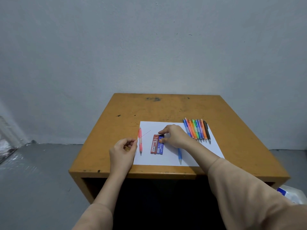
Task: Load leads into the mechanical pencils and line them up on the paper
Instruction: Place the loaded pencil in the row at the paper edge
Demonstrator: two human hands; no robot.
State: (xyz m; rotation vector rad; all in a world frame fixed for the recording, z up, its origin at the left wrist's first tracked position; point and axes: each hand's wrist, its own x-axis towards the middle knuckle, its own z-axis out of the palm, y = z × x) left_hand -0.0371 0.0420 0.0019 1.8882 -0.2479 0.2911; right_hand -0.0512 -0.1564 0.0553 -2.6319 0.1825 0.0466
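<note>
Head view: left hand (123,147) pinches a lead (144,134), right hand (172,135) pinches blue case (160,146).

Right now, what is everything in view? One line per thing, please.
table: one, orange-brown, against the grey wall
paper: one, white, on the table
pink pencil: one, pink, at the paper's left edge
red lead case: one, red, mid-paper
blue lead case: one, blue, against the red one's right side
blue pencil: one, blue, partly under the right forearm
pencil row: about nine, mixed colours, paper's far right corner
lead: one, thin, above the pink pencil
floor object: one, white and blue, lower right, unclear
left hand: pinches the lead
right hand: pinches the blue lead case's top
</note>
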